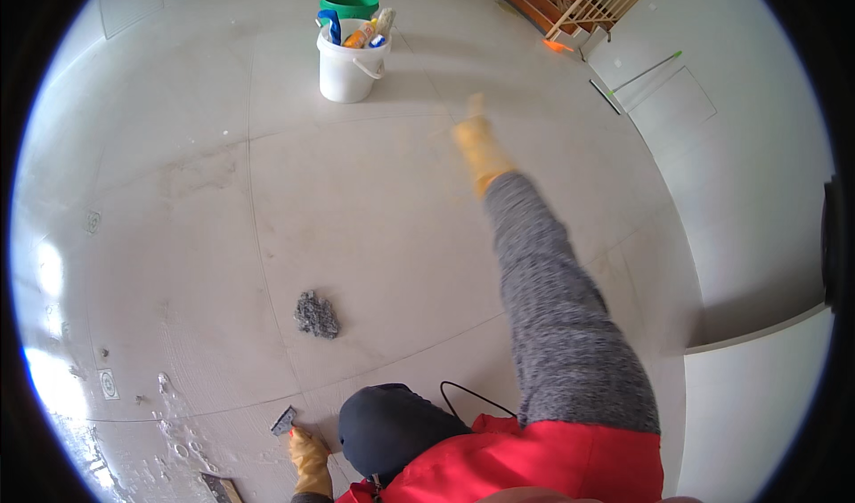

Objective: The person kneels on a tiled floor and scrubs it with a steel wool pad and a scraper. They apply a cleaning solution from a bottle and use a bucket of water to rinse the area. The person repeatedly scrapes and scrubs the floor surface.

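Observation:
My left hand point(310, 461), in a yellow rubber glove, is closed around the handle of a small scraper point(284, 421) with a wide flat head, low in the view and just over the floor. My right hand point(482, 144), also gloved in yellow, reaches far forward over the pale tiles. It is motion-blurred, and whether it holds anything cannot be told. Between the hands, left of centre, a grey scouring pad of tangled metal wool point(317, 315) lies on the tiled floor point(387, 236). My dark-clothed knee point(401, 426) is beside the left hand.
Ahead stand a white bucket point(345, 76) holding bottles and cleaning tools, and a green bucket point(349, 2) behind it. A squeegee point(641, 76) leans on the right wall. Wooden stairs point(544, 2) and an orange dustpan point(558, 46) are farther off. Suds point(180, 436) wet the floor at lower left.

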`<state>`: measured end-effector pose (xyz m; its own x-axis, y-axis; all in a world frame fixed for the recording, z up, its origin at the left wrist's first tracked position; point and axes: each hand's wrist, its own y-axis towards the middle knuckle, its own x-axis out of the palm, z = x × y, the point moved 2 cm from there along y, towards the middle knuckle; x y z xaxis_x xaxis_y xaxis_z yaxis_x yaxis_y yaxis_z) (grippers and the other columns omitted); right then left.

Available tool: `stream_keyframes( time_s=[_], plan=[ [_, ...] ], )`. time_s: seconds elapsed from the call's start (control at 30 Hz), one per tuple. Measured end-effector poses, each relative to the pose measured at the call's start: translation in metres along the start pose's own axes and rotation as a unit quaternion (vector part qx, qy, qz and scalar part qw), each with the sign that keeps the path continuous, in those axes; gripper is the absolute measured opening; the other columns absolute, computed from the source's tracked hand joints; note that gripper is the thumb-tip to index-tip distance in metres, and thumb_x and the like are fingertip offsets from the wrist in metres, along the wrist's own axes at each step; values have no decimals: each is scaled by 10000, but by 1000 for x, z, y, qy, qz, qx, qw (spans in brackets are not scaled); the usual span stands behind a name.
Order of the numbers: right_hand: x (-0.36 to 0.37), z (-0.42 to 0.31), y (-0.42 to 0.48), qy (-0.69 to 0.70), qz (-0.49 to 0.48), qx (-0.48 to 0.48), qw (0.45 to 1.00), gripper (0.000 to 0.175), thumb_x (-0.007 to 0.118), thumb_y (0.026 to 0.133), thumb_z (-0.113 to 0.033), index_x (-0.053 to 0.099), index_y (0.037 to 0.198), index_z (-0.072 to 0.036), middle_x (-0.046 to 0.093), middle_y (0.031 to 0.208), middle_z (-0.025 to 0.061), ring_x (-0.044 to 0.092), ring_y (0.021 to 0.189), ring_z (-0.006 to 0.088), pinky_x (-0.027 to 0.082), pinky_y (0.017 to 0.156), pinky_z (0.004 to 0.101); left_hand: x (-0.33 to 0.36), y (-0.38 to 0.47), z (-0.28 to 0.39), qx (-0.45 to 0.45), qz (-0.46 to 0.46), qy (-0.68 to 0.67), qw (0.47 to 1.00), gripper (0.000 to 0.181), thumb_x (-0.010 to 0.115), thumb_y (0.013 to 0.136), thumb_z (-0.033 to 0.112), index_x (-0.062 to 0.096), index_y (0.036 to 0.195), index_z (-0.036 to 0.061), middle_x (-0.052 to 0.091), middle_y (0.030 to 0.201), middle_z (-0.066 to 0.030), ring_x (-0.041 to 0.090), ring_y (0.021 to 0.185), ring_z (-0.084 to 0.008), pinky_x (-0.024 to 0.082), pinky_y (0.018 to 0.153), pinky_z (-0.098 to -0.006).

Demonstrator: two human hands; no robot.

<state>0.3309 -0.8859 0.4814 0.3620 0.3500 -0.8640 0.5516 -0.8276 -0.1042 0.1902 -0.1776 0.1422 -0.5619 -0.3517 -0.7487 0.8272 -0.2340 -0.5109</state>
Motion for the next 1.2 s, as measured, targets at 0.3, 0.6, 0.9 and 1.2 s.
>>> stream_keyframes(
  time_s=[0.3, 0.6, 0.9, 1.2],
  plan=[
    [-250, 40, 30, 265, 240, 143, 923, 693, 468, 1060, -193, 180, 1680, -314, 765, 1038, 127, 729, 761, 181, 579, 775, 366, -3, 8, 6, -34, -46, 18, 998, 121, 583, 917, 142, 600, 1012, 69, 704, 1005, -218, 696, 985, -445, 547, 859, -527],
    [-297, 23, 10, 343, 244, 153, 894, 575, 300, 1125, -358, 122, 1670, -321, 724, 1240, 221, 758, 1013, 309, 572, 936, 459, -5, 16, -7, -29, -95, -39, 994, 226, 642, 817, 71, 582, 1035, 64, 697, 1030, -218, 692, 1027, -432, 546, 896, -506],
    [-302, 21, -18, 288, 262, 174, 904, 576, 298, 1127, -293, 120, 1673, -347, 775, 1084, 188, 775, 823, 250, 603, 828, 407, 5, 25, -19, -25, -98, -44, 994, 268, 662, 825, 84, 578, 1079, 72, 707, 1047, -216, 694, 1055, -427, 547, 916, -500],
    [-340, 146, 8, 311, 129, -112, 935, 540, 472, 1096, -353, 407, 1538, -51, 590, 1382, 231, 598, 1223, 305, 471, 1059, 389, 31, 40, -15, 73, -62, -10, 995, 231, 697, 905, 180, 606, 1063, 38, 726, 1012, -204, 713, 993, -389, 566, 821, -487]
  ],
)
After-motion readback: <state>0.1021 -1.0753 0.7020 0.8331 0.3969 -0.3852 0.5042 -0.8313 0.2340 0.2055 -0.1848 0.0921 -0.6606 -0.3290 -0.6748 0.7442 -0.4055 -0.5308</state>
